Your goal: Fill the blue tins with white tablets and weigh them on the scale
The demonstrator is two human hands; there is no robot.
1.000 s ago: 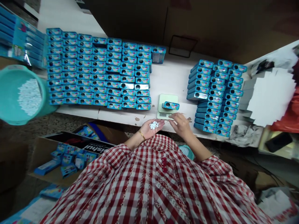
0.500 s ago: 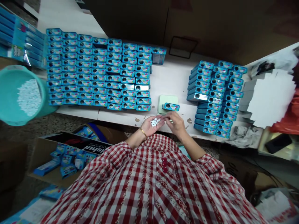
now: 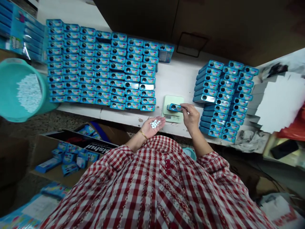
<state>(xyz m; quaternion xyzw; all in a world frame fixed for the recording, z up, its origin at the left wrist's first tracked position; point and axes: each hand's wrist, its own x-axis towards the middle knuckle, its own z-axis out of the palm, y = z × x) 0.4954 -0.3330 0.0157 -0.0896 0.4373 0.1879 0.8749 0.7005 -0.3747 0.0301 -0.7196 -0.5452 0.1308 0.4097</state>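
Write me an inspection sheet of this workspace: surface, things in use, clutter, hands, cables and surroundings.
Surface: white table, worn patches along its near edge.
Things in use: blue box on or just above a pale green scale; white pieces; rows of blue boxes at left and right.
Clutter: crumpled sheet and dark phone-like object, right side.
Hands: left hand open, palm up, holding white pieces; right hand gripping the blue box's right end.
Cables: thin dark lines, possibly cables, lower right.
Surroundings: turquoise tub with more white pieces, far left; open carton of blue packs, lower left.
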